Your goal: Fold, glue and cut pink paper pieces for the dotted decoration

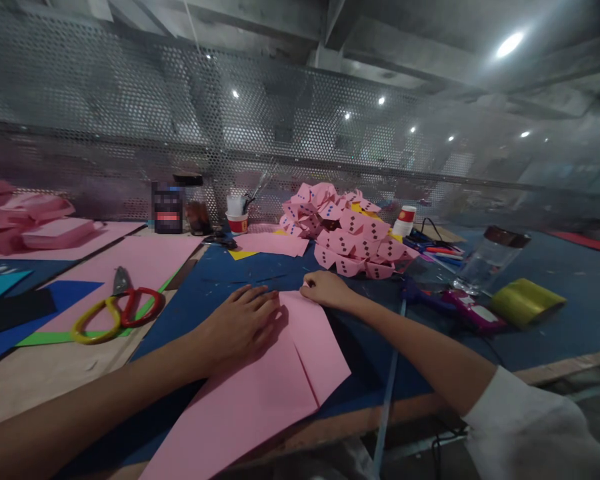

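Behind everything runs a perforated metal screen [300, 120], and before it spreads the blue tabletop [373, 350]. On that surface lies the pink sheet [260, 393], slanting away from the wearer, its near end reaching over the table's front edge and a flap folded along its right side. It looks like thin card: light, stiff enough to keep a crease, yet easy to bend or scuff, and likely to slide on a smooth top unless pinned. Its outer edges and the far corner seem the best places to take hold; squeezing mid-panel could dent it. Beyond it rises a pile of folded pink pieces [360, 243] printed with dark marks. Off to the left, scissors [122, 288] rest on other coloured sheets, apart from both hands. The left hand [243, 323] lies flat, palm down, fingers extended, pressing the sheet without grasping it. The right hand [327, 290] is curled closed at the far edge, apparently pinching a small bit of pink between thumb and fingers.
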Demonstrator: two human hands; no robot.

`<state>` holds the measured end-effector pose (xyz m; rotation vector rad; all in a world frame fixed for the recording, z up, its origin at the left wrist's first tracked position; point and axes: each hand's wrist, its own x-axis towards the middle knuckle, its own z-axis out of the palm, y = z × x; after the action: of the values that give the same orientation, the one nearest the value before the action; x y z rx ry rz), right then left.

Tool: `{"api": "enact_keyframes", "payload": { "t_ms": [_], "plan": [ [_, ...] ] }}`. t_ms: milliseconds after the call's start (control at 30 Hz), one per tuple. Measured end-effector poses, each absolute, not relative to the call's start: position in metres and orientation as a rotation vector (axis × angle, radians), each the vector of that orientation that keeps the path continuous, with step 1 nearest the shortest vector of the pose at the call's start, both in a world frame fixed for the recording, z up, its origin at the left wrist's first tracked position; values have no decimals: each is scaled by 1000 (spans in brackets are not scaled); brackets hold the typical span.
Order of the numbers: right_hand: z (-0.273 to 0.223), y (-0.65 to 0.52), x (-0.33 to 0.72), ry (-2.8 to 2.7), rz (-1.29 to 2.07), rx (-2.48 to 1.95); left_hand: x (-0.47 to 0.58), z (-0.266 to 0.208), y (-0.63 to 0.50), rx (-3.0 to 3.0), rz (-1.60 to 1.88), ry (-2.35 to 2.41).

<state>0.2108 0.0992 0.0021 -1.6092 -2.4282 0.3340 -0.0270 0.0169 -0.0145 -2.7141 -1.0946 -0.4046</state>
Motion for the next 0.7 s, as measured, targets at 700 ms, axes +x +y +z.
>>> {"api": "enact_keyframes", "payload": {
  "t_ms": [700],
  "plan": [
    [4, 100, 212, -2460, 350, -1581, -28, -17, 19, -2719, -397, -1088]
  ]
}}
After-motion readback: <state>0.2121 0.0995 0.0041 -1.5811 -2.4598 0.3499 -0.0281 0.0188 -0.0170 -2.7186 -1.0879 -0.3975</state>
